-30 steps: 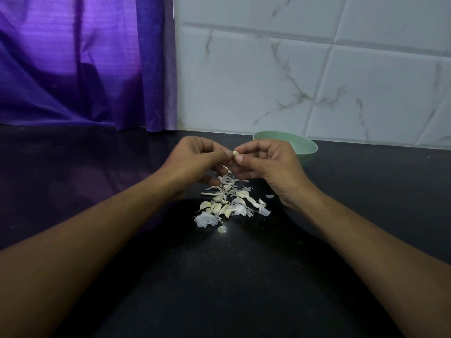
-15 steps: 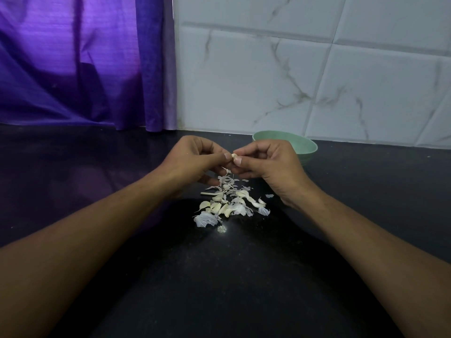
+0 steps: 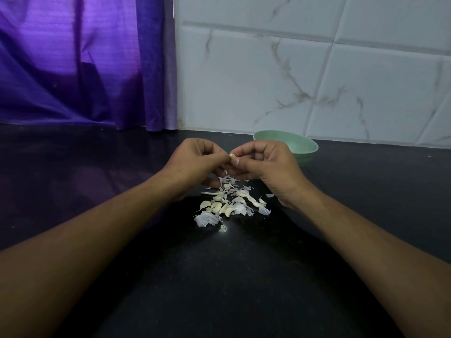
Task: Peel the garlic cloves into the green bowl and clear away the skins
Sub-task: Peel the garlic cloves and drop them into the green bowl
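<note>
Both hands meet above a pile of garlic cloves and papery skins (image 3: pixel 229 203) on the black counter. My left hand (image 3: pixel 195 164) and my right hand (image 3: pixel 263 164) pinch one small pale garlic clove (image 3: pixel 231 156) between their fingertips. The green bowl (image 3: pixel 292 145) stands just behind my right hand, near the wall, and my hand hides part of its left side. Its inside does not show from here.
The black countertop (image 3: pixel 219 276) runs toward me from the pile. A purple curtain (image 3: pixel 85 62) hangs at the back left. White marbled wall tiles (image 3: pixel 305 76) close off the back right.
Both hands stay over the pile with the clove between the fingertips. The fingers have shifted only slightly on it.
</note>
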A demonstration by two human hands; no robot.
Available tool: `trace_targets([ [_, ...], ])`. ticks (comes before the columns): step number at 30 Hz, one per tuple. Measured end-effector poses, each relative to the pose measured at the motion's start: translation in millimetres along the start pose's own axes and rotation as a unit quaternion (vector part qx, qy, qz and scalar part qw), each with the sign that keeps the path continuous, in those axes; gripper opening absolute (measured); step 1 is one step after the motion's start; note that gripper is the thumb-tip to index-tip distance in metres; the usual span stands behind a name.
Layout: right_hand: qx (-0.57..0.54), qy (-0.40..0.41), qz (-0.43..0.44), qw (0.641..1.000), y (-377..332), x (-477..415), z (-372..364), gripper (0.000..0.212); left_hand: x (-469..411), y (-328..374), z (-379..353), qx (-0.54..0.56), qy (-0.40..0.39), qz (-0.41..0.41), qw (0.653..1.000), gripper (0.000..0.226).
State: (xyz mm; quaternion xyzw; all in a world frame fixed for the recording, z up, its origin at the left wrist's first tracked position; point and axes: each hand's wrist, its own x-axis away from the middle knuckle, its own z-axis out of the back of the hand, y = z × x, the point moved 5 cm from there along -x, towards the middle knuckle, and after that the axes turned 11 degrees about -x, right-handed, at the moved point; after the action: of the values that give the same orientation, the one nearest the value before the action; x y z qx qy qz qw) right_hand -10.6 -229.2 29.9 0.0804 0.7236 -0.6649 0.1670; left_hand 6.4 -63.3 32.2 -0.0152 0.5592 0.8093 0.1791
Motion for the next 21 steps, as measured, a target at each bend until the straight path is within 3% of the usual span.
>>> trace_targets([
  [11,-0.06,0.037,-0.015,0.997,-3,0,9,0.016,-5,-7,8,-0.092,0.022,-0.026,0.995,0.024],
  [15,-0.052,0.033,-0.012,0.998,-4,0,8,0.019,-3,-2,13,-0.145,0.058,-0.059,0.986,0.014],
  [21,-0.031,0.03,-0.024,0.999,-2,1,7,0.014,-4,-2,14,-0.127,0.053,-0.061,0.989,0.009],
])
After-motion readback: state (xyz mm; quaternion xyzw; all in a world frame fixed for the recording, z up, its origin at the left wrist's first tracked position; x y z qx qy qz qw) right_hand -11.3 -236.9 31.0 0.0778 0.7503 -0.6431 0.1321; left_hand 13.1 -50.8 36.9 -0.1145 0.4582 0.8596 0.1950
